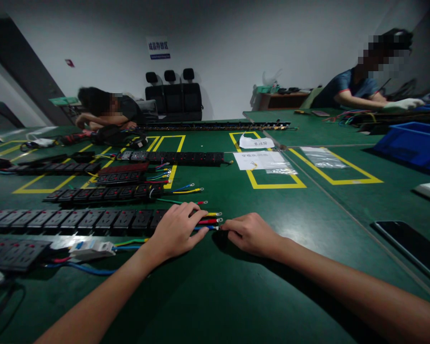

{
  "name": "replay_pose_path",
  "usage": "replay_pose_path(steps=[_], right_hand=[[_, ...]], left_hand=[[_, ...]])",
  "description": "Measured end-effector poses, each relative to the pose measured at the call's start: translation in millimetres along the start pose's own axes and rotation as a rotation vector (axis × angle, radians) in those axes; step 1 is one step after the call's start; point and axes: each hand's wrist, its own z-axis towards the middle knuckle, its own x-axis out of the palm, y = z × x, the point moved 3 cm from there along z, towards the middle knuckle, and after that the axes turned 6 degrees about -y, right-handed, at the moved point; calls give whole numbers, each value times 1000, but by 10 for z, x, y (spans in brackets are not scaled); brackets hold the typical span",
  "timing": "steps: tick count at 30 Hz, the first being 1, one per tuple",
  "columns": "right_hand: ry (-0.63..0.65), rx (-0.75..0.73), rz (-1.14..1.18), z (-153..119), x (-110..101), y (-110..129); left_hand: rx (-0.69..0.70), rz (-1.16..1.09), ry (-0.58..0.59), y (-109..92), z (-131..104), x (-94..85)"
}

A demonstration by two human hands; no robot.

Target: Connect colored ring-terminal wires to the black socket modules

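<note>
A long black socket strip (103, 220) lies across the green table, its right end under my left hand (177, 231). Yellow, red (208, 221) and blue wires come out between that hand's thumb and fingers, which are curled about them. Each wire ends in a metal ring terminal. At the tip of the blue wire (203, 228), my right hand (252, 233) is closed in a pinch by the ring terminal (217, 228). My fingertips partly hide the contact there.
More socket strips (103, 193) with loose wires lie beyond and to the left. Nearer is a white breaker (93, 249). At right are a phone (412, 246) and a blue bin (415, 145). Papers (254, 160) lie ahead. Two other people (358, 91) are at the far side.
</note>
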Motion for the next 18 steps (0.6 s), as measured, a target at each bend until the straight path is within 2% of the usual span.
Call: replay_pose_path(steps=[11,18], right_hand=[[-15,-10,5,-14,-2,2],[-92,-50,2,-20,-22,20]], left_hand=[[7,0,-4,5,-3,12],[7,1,-14,-2,-9,-5]])
